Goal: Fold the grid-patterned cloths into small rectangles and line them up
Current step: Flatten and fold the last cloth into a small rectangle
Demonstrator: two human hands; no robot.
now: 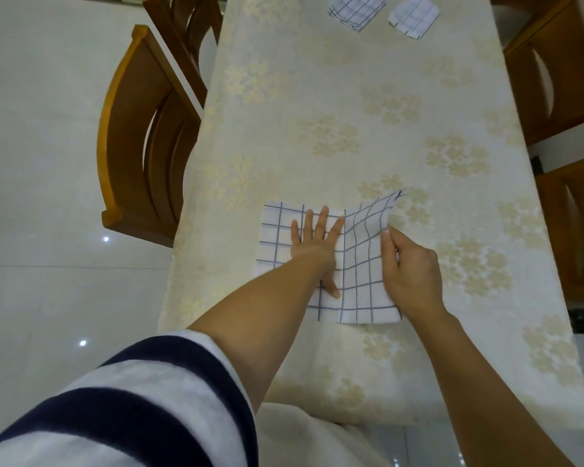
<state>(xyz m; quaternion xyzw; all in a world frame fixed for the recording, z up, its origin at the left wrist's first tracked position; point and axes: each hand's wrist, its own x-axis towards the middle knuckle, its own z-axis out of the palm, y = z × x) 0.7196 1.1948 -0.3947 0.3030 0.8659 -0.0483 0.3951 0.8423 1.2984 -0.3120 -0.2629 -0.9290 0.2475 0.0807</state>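
On the near half of the surface (pixel 317 96), a long table under a cream covering with pale gold flower prints, lies a white cloth with dark blue grid lines (pixel 361 264). Its left part lies flat. Its right part is lifted off the surface and curls upward, with the far right corner standing highest.

The left hand (pixel 312 242) has an open grip: fingers straight and spread, palm pressing down on the cloth near its middle, beside where the raised part begins.

The right hand (pixel 408 267) has its grip closed on the cloth's right edge, thumb and fingers pinching it.

At the far end of the surface are two smaller folded grid cloths, the left folded cloth (pixel 356 10) and the right folded cloth (pixel 413 15). They lie side by side, near but apart, both at a slant.

Brown wooden chairs stand at the left side (pixel 132 136) and the right side (pixel 553 79). A navy-and-white striped sleeve (pixel 132 399) covers the left upper arm. The floor is pale glossy floor tiles (pixel 48 163).
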